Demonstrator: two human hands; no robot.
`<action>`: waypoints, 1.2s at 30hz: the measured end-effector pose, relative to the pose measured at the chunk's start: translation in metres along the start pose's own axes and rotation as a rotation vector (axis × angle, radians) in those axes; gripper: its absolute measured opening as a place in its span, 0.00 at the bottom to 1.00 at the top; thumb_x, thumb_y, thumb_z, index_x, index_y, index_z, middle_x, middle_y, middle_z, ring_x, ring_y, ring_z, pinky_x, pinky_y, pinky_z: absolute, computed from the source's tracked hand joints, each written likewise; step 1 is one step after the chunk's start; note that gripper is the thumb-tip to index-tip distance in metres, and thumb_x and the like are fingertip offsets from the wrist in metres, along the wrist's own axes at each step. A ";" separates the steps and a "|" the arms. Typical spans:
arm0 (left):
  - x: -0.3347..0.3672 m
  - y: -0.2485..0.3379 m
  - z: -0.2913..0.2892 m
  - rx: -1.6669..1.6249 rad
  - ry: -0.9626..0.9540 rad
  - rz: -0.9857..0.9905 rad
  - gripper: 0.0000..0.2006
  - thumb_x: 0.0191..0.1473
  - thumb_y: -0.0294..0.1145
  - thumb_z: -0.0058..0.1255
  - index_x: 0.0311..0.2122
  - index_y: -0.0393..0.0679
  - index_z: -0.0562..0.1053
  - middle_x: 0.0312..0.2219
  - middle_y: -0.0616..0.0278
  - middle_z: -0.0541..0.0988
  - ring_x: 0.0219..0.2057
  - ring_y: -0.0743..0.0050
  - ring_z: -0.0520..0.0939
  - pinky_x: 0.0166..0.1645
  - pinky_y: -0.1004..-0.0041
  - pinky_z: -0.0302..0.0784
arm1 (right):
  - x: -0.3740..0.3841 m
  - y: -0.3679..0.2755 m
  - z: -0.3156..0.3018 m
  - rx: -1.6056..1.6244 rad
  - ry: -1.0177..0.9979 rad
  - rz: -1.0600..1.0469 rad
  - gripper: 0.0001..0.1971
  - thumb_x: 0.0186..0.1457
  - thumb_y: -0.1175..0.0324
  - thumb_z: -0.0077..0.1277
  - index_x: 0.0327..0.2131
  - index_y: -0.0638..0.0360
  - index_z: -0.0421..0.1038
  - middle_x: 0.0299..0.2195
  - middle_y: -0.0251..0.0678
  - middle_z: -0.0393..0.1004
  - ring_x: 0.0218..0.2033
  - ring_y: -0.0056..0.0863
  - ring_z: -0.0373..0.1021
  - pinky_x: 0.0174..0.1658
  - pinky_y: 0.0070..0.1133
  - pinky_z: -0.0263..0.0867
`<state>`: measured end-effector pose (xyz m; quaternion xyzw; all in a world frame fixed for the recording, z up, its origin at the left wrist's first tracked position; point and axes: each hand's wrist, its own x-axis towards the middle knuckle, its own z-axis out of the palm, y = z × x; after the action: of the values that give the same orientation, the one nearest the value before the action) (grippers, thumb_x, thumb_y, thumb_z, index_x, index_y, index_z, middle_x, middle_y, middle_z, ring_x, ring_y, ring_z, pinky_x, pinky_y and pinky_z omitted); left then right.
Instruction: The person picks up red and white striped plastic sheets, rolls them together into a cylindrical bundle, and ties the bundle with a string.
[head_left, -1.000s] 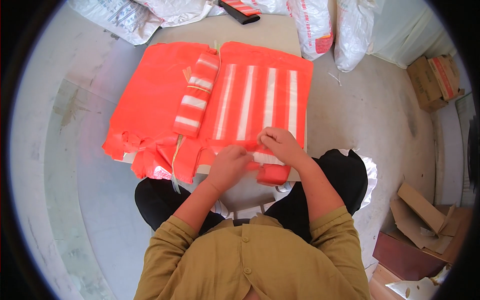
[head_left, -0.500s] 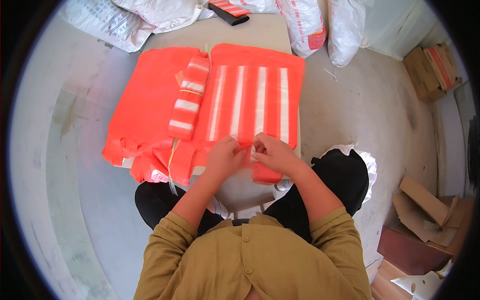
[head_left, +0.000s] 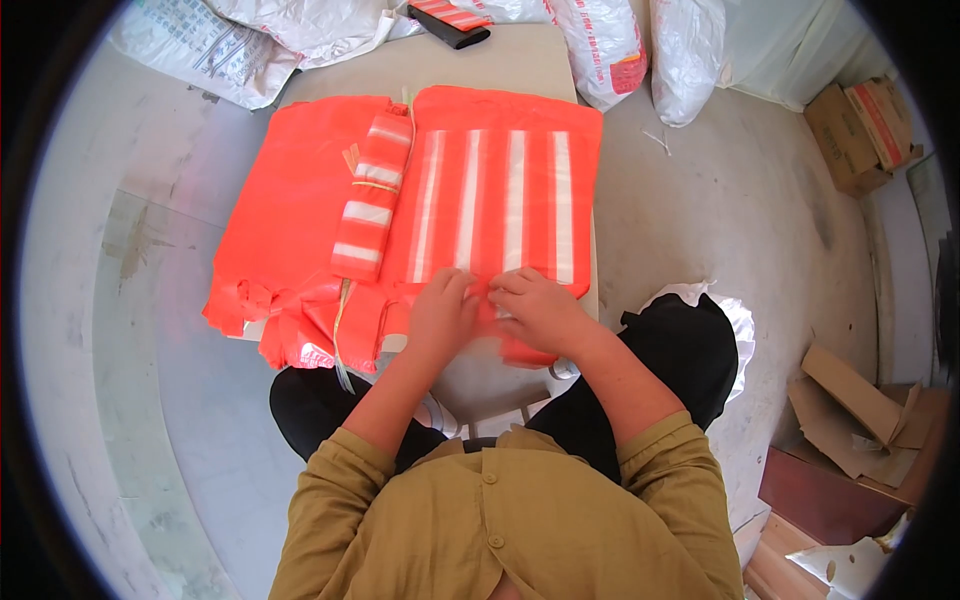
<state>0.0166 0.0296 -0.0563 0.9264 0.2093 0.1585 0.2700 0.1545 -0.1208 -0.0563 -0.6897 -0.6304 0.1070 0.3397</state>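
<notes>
A stack of flat red-and-white striped plastic bags lies on the table before me. At its near edge, my left hand has its fingers curled onto the red plastic. Close on its right, my right hand is closed on the same plastic, with the thumb side facing the left hand. The bit of plastic between them is smeared by motion. Left of the stack, a folded striped bundle is bound with a thin yellow tie. It rests on a plain red pile of plastic bags with torn, crumpled near ends.
Yellowish strings hang at the pile's near end. A black roll lies on the table's far end. White sacks stand behind it. Cardboard boxes sit far right, an opened carton near right. My knees flank the table.
Both hands stay at the stack's near edge. The right hand has shifted slightly left and its fingers have turned over the plastic. The whole view has moved a little.
</notes>
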 end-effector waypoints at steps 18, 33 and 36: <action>0.008 -0.006 -0.027 0.151 -0.169 0.334 0.23 0.41 0.21 0.52 0.48 0.40 0.75 0.43 0.53 0.76 0.46 0.51 0.75 0.51 0.60 0.72 | 0.009 0.006 0.009 -0.226 0.044 -0.072 0.15 0.44 0.74 0.52 0.40 0.62 0.73 0.40 0.34 0.73 0.39 0.35 0.69 0.40 0.27 0.70; 0.011 -0.006 -0.030 0.259 -0.223 0.328 0.18 0.46 0.25 0.49 0.45 0.45 0.77 0.37 0.60 0.78 0.41 0.59 0.78 0.45 0.63 0.76 | 0.005 0.003 0.002 -0.249 -0.063 0.013 0.15 0.50 0.73 0.49 0.43 0.60 0.73 0.39 0.34 0.74 0.39 0.34 0.69 0.41 0.27 0.70; 0.008 0.005 -0.042 0.211 -0.310 0.286 0.18 0.47 0.23 0.51 0.45 0.45 0.77 0.37 0.59 0.78 0.41 0.57 0.78 0.44 0.62 0.76 | 0.002 -0.005 -0.006 -0.193 -0.160 0.071 0.13 0.52 0.72 0.48 0.43 0.59 0.74 0.39 0.35 0.75 0.40 0.35 0.70 0.42 0.28 0.70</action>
<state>0.0078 0.0482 -0.0180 0.9830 0.0476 0.0282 0.1753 0.1541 -0.1214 -0.0483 -0.7305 -0.6380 0.1123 0.2163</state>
